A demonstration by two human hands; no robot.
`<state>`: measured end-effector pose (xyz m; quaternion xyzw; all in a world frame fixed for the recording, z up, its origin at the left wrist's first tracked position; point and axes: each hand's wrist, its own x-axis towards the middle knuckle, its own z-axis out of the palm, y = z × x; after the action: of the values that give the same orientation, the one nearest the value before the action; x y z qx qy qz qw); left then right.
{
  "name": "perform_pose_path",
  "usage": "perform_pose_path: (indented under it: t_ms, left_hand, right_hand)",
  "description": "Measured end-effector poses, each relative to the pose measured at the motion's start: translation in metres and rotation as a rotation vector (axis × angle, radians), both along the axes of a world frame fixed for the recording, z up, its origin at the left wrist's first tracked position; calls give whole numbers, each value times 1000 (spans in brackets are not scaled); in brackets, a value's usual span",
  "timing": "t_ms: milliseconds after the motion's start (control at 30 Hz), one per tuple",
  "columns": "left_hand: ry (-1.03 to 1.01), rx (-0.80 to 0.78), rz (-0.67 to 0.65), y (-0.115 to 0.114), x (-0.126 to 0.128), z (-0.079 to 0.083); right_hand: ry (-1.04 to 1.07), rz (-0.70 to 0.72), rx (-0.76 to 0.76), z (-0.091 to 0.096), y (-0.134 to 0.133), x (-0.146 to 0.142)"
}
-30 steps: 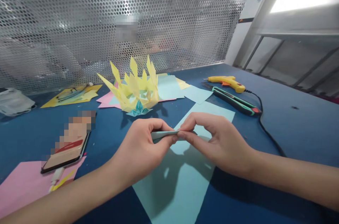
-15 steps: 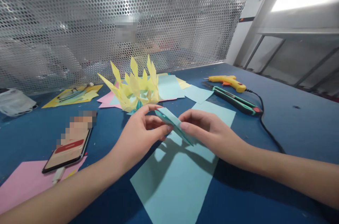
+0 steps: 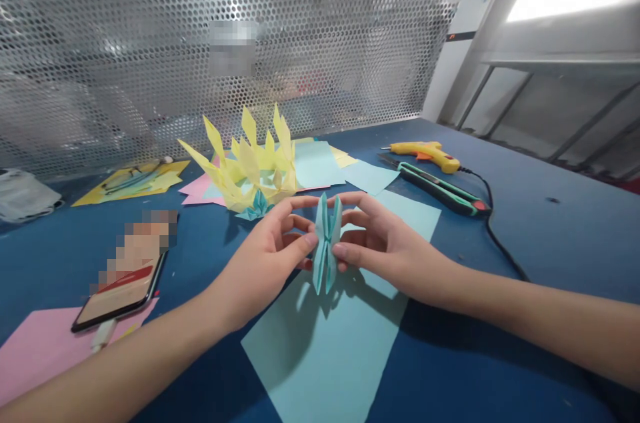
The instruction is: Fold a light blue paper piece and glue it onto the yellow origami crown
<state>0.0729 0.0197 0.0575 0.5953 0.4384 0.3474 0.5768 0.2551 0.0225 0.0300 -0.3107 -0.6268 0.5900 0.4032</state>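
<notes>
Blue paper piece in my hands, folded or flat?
Folded: the blue paper piece shows creased, layered flaps between left hand and right hand.

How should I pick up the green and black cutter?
Probably best by the handle end of the cutter, near its red button, coming from the near right. It lies slanted, with what looks like a bare, pointed blade at the far left end. The yellow glue gun sits close behind, so the near side seems easier.
</notes>
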Motion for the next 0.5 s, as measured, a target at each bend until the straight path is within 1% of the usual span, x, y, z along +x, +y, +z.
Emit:
perform_pose_path:
  t_ms: [200, 367, 500]
  left_hand:
    - [-9, -52, -57, -1, -2, -2]
    - [15, -88, -131, -2, -3, 1]
    - [27, -74, -178, -1, -2, 0]
  right_hand:
    - [68, 51, 15, 3, 1, 0]
    - [42, 115, -68, 2, 0, 2]
    - [10, 115, -121, 4, -3, 2]
